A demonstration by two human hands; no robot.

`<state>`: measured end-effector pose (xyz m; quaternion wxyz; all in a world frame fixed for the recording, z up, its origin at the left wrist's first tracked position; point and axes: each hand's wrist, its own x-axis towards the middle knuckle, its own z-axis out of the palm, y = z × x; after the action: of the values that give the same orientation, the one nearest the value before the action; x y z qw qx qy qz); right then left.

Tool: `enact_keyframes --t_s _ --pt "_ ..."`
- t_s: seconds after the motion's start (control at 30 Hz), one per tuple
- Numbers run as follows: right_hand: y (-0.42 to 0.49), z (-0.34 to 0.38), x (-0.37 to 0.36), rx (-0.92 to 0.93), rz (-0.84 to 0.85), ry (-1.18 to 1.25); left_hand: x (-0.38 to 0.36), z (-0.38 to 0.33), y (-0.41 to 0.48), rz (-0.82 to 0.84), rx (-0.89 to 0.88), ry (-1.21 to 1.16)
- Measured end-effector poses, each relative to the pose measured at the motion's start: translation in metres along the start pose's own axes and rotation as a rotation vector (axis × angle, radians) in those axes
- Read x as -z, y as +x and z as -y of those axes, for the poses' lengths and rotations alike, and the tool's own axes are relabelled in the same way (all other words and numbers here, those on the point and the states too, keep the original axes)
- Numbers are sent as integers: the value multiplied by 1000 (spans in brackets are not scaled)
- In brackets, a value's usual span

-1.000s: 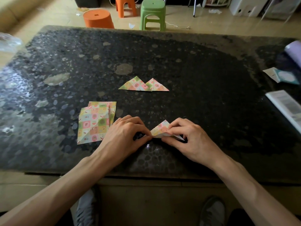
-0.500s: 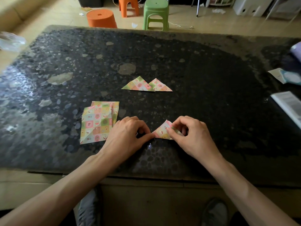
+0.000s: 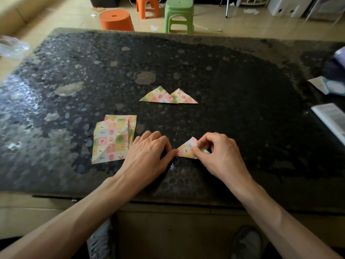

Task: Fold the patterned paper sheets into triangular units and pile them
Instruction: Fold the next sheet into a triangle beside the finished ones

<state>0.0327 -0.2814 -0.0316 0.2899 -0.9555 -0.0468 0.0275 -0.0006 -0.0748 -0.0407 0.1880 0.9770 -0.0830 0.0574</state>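
Nearest the camera, two bare forearms reached onto the dark speckled stone table (image 3: 224, 75), with two shoes dimly visible on the floor beneath its near edge. The left hand (image 3: 147, 152) lay curled, knuckles up, its fingertip pressing the left corner of one small half-folded patterned paper triangle (image 3: 185, 151); whether it gripped the paper or only pinned it could not be told. The right hand (image 3: 218, 152) pinched the same triangle's right side between thumb and fingers, holding a raised flap. That triangle sat flat on the table between the two hands.

At about ten o'clock from the hands, just beside the left hand, lay a loose stack of unfolded square patterned sheets (image 3: 113, 139); at least two were visible, the exact count unclear. At twelve o'clock, farther up the table, two finished patterned paper triangles (image 3: 168, 96) rested side by side, the left one overlapping the right.

At three o'clock, a white printed booklet (image 3: 330, 118) lay at the table's edge. Beyond the table, at twelve o'clock, stood three plastic stools: one round orange stool (image 3: 116, 20), one legged orange stool (image 3: 147, 6), one green stool (image 3: 179, 14)
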Motion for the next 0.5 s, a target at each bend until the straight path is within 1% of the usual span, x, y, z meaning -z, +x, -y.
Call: enact_keyframes --t_s 0.17,0.3,0.5 --pt "0 3 4 -53 23 57 2 -1 3 44 36 3" --pt "0 3 6 -61 16 114 4 -3 5 55 61 19" --pt "0 2 6 -54 20 126 7 -7 8 95 94 37"
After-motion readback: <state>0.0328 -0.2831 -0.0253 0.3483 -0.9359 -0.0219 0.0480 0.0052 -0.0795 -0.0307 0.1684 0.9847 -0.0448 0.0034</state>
